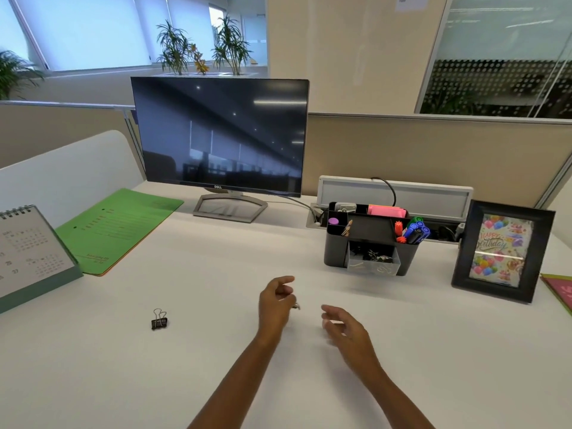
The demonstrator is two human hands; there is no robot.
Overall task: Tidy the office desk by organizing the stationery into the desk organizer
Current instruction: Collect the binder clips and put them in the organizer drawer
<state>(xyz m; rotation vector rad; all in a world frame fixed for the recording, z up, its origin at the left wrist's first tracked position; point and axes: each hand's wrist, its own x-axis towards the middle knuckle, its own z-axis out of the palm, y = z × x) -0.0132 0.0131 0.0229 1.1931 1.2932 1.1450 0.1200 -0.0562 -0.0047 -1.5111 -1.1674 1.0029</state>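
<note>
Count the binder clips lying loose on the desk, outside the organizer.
1: a black binder clip on the desk, left of the left hand. That hand pinches a small blurred item, possibly another clip.

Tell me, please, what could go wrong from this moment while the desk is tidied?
1. The small shiny item at the left hand fingertips is tiny; it may slip before reaching the clear drawer of the desk organizer.
2. The binder clip lies alone far to the left and could be overlooked.
3. The photo frame stands close beside the organizer; a careless reach by the right hand might knock it.
</note>
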